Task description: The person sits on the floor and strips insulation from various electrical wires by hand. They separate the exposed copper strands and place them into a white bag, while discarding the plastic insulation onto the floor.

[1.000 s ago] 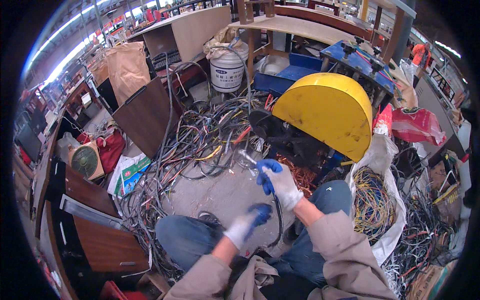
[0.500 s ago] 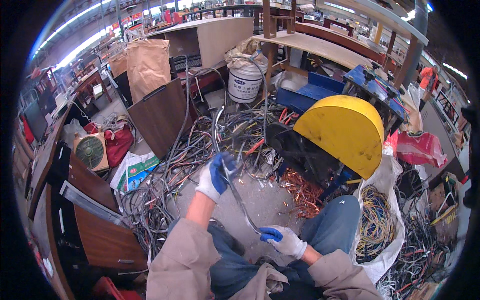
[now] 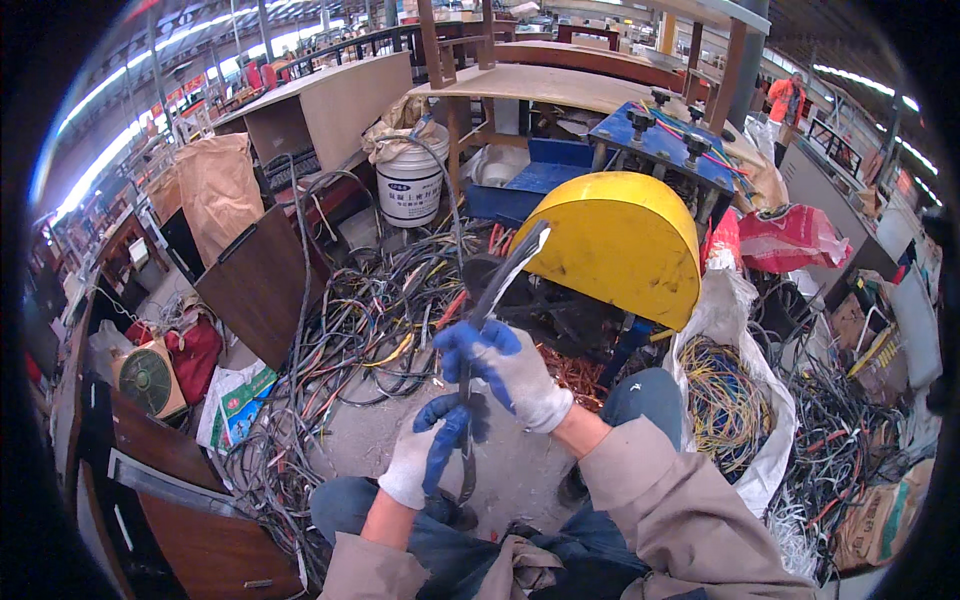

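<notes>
A dark cable point(image 3: 490, 297) stands upright before me, its upper end split open with a pale strip showing. My right hand point(image 3: 516, 378), in a white glove with blue-coated fingers, grips it around the middle. Just below, my left hand point(image 3: 428, 448), gloved alike, is closed around the same cable, whose lower end hangs between my knees. Behind the cable's tip stands a machine with a rounded yellow guard point(image 3: 610, 240) and a blue bed point(image 3: 655, 150).
Tangled cables point(image 3: 385, 310) cover the floor ahead and left. Copper scrap point(image 3: 570, 373) lies under the machine. A white sack point(image 3: 775, 440) of thin wires stands at my right. Beyond are a white bucket point(image 3: 410, 185), a brown board point(image 3: 262, 285) and a small fan point(image 3: 150, 380).
My right hand has come up from the cable's lower end to its middle. My left hand has moved down below it. The cable's split end now points up, and the view has turned right.
</notes>
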A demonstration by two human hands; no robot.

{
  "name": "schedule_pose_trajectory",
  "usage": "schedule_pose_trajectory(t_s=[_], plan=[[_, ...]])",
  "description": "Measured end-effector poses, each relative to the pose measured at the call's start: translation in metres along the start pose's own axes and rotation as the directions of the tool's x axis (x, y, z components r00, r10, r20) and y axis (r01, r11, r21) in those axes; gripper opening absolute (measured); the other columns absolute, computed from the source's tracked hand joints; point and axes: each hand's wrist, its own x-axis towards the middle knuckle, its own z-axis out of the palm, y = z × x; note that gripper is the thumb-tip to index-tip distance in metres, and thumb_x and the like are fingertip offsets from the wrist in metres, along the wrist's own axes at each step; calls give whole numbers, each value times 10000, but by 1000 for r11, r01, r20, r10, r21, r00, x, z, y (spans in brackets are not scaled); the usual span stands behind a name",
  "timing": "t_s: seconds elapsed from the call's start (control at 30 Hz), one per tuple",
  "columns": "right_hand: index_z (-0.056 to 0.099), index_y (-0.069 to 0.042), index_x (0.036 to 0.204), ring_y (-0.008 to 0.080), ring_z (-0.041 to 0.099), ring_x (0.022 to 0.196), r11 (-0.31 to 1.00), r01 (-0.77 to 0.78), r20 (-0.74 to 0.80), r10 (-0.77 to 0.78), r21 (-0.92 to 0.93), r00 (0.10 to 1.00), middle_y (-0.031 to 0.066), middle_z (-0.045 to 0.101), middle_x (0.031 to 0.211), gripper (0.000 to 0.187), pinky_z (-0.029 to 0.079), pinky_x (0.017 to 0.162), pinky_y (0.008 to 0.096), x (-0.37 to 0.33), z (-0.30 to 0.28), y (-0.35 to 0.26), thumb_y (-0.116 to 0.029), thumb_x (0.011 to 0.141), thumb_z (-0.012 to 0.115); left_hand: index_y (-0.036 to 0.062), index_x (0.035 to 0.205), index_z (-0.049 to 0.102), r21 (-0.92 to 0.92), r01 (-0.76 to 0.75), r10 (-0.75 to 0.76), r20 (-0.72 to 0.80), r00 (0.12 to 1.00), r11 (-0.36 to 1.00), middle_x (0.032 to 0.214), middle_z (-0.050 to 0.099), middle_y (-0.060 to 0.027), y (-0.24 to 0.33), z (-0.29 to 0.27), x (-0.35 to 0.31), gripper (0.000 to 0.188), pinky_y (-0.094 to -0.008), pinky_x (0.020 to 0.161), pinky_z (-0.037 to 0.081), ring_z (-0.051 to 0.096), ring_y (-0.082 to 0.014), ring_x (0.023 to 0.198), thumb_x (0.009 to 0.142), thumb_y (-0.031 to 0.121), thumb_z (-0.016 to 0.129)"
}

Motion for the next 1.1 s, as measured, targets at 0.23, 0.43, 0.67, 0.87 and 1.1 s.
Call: schedule_pose_trajectory(t_s=[0.23, 0.43, 0.67, 0.87, 1.1], plan=[[668, 2, 922, 82, 573, 673, 812, -2, -148, -104, -584, 983, 51, 671, 754, 222, 467, 611, 284, -39, 27, 36, -216, 917, 708, -54, 1251, 600, 301, -448, 485, -56, 873, 842, 1156, 678, -102, 64, 12, 0, 346, -285, 937, 499, 635, -146, 1040, 911, 4, 628], [694, -50, 1028, 150, 620, 662, 788, 39, -152, -167, -615, 974, 90, 698, 783, 217, 488, 623, 336, -61, 26, 48, -238, 920, 692, -70, 1128, 646, 760, -441, 559, 126, 820, 477, 983, 696, -96, 74, 37, -6, 297, -265, 810, 532, 652, -116, 891, 855, 20, 720], [686, -16, 948, 140, 602, 624, 811, -60, -217, -84, -582, 973, 93, 666, 723, 218, 471, 584, 331, -71, 18, 52, -218, 887, 742, -42, 1057, 638, 424, -311, 394, -123, 911, 851, 927, 679, -48, 44, 20, -3, 190, -253, 706, 504, 615, -88, 813, 907, 67, 680], [672, -4, 954, 48, 556, 646, 903, -197, -269, 96, -381, 958, 21, 671, 785, 135, 461, 571, 223, -78, 12, 55, -135, 925, 684, -58, 1094, 656, 211, -224, 271, -228, 935, 951, 925, 692, -85, 27, 10, -9, 226, -284, 702, 550, 667, -144, 770, 926, 94, 653], [648, -8, 944, 249, 606, 662, 639, 52, -162, -272, -768, 948, 124, 648, 792, 92, 476, 606, 346, -82, 4, 66, -92, 932, 613, -34, 1115, 616, 128, -120, 149, -242, 959, 984, 942, 689, -125, 16, 6, -14, 264, -346, 728, 600, 692, -207, 807, 1016, 203, 557]])
